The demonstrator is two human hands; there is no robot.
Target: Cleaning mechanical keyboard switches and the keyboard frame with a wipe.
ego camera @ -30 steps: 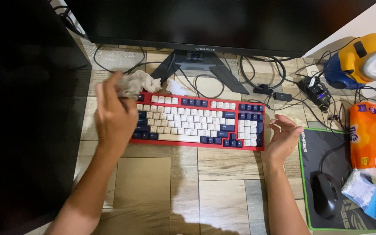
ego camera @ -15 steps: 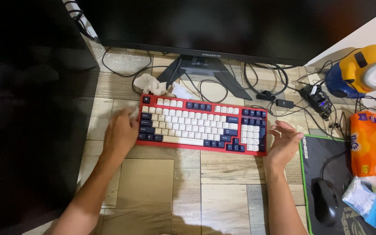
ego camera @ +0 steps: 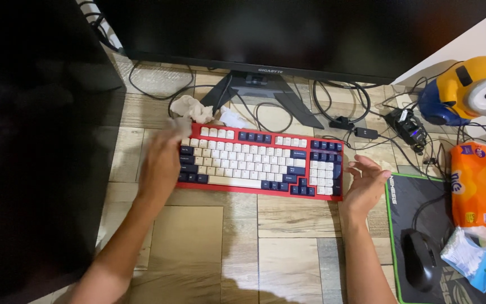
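One head camera looks steeply down from close above the desk (ego camera: pixel 288 225). It faces the monitor (ego camera: pixel 288 28).

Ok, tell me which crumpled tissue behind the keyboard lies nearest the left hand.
The larger beige crumpled tissue, just beyond the left hand; the smaller white tissue lies farther right, by the monitor stand.

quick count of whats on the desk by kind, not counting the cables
keyboard: 1
monitor: 1
mouse: 1
mouse pad: 1
crumpled tissues: 2
orange tissue pack: 1
bag of cotton swabs: 1
yellow and blue figure: 1
Total: 9
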